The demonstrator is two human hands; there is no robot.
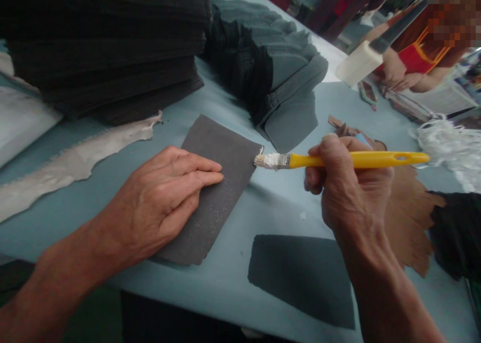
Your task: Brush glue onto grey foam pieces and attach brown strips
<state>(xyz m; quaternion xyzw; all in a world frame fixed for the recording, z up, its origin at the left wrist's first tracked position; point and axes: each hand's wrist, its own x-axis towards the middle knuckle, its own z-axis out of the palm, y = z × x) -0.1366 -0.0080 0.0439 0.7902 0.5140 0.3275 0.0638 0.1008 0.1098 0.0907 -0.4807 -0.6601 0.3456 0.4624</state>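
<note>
My left hand [169, 192] lies flat with its fingers stretched out on a dark grey sheet [221, 192], pressing it to the table. Small pale specks dot the sheet's lower part. In my right hand [341, 182] is a paintbrush [361, 159] with a yellow handle, gripped between thumb and fingers. White stuff coats the brush's ferrule, and its bristles touch the sheet's upper right corner, where a thin white line runs along the edge. A second dark piece [300, 278] lies flat on the table, left of my right forearm.
Tall stacks of dark sheets [112, 42] and of cut grey pieces [278, 57] stand at the back. A ragged pale strip [82, 157] lies left. Brown pieces [408, 217] and white cord [445, 137] are right. A co-worker's hands [400, 74] rest beyond a white-headed mallet [358, 62].
</note>
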